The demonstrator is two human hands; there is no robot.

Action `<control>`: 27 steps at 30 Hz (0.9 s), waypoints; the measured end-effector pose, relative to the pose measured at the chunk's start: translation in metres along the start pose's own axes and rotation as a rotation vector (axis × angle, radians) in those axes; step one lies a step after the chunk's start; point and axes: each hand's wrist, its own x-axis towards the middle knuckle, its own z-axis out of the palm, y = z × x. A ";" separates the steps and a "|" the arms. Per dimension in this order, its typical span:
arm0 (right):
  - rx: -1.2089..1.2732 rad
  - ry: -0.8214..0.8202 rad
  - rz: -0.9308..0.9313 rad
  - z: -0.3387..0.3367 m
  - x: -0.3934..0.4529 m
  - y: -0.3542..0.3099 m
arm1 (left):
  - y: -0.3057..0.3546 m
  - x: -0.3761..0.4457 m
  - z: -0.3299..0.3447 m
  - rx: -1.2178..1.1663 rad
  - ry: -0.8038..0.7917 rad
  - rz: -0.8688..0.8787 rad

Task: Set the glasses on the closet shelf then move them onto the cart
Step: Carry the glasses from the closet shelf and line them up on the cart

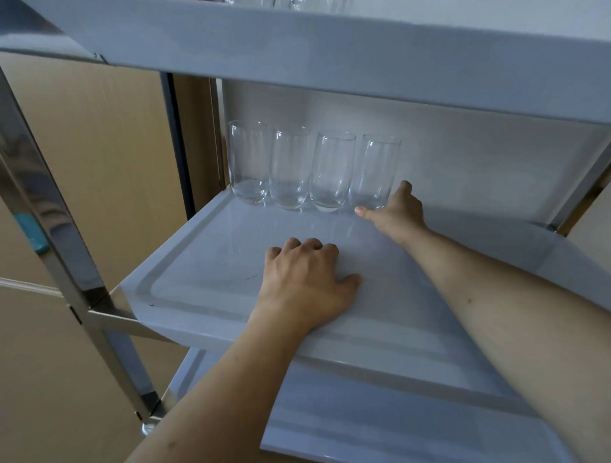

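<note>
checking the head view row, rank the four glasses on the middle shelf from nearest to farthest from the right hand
Counted from the right hand:
1. Rightmost glass, at the fingers and thumb.
2. Second glass from right, next one left.
3. Third glass from right, further left.
4. Leftmost glass, at the shelf's left edge.

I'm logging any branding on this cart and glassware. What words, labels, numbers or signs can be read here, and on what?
None: no readable text appears anywhere in this view.
Four clear glasses: no print, logo or etching visible.
Middle cart shelf: only small dark scuff marks, not writing.
Metal cart frame: a blue patch shows on it, with no lettering that can be made out.
Glasses on the top shelf: cut off by the frame edge, nothing to read.
</note>
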 end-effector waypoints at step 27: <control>-0.463 -0.526 -0.056 -0.108 -0.226 0.011 | 0.024 -0.098 -0.059 -0.212 -0.310 -0.133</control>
